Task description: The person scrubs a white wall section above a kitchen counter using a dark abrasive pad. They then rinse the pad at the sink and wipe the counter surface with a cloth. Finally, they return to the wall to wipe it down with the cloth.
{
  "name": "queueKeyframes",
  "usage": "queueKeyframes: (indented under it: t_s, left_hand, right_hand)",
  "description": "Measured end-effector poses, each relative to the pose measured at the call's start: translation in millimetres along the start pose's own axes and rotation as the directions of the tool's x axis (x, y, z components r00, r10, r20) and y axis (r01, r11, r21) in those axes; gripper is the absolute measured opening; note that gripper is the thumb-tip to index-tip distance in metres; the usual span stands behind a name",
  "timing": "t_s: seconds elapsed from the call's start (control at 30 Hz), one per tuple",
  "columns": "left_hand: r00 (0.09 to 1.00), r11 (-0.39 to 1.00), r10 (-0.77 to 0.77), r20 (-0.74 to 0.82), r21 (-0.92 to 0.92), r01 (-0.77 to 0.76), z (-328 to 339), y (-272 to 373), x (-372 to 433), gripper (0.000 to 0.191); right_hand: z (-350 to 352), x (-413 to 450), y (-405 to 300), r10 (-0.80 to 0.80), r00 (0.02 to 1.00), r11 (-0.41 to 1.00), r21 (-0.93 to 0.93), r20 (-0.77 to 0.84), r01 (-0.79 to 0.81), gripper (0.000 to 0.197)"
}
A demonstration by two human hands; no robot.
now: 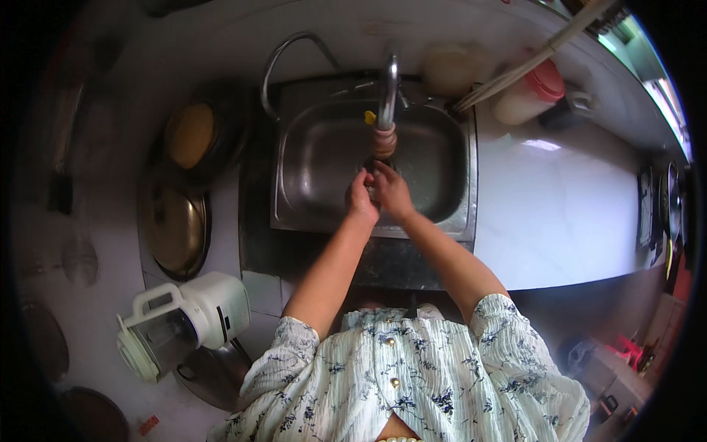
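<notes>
Both of my hands are together over the stainless steel sink, just below the end of the metal faucet. My left hand is curled, its fingers bent inward. Against it from the right lies my right hand, with bent fingers. Whether something small sits between them cannot be told. The faucet's pinkish nozzle hangs right above my fingertips. A small yellow piece shows beside the faucet.
A white blender-like appliance lies at the lower left, near a metal oval lid. Right of the sink runs a white countertop, with a pink-lidded container at its back. A curved metal pipe rises at the sink's back left.
</notes>
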State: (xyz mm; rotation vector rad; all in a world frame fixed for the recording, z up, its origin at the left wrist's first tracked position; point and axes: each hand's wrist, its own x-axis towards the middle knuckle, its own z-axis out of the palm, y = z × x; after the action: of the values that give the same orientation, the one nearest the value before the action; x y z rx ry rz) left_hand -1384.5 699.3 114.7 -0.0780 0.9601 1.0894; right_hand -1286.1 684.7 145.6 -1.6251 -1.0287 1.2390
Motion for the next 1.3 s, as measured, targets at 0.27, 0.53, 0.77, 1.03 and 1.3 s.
queueKeyframes:
  t_s: [0.27,0.53,0.77,1.03,1.3]
  left_hand:
    - [0.957,0.990,0.089,0.275,0.078,-0.114,28.4,21.7,-26.0,0.067]
    - [0.971,0.978,-0.097,0.221,0.205,0.051,50.5,3.0,-37.2,0.062]
    - [0.868,0.982,0.049,0.494,0.133,-0.132,20.8,-2.4,-0.6,0.061]
    - [0.970,0.984,-0.168,0.177,0.084,0.156,60.2,-12.5,-24.6,0.056]
    - [0.986,0.987,-0.122,-0.113,0.086,0.132,69.8,7.3,-9.6,0.046]
  right_hand:
    - [3.3,-49.8,-39.7,-0.445,0.886,0.880,-0.119,0.128,0.459,0.042]
    - [-3.1,23.6,-3.6,-0.358,0.934,0.915,-0.192,0.023,0.355,0.038]
    - [1.9,-14.7,-31.6,-0.348,0.932,0.847,-0.393,0.101,0.359,0.045]
    - [-31.3,32.8,-29.4,-0.501,0.866,0.586,-0.739,-0.007,0.333,0.044]
    - [-33.6,32.4,7.2,-0.036,0.969,0.997,-0.075,-0.244,0.018,0.041]
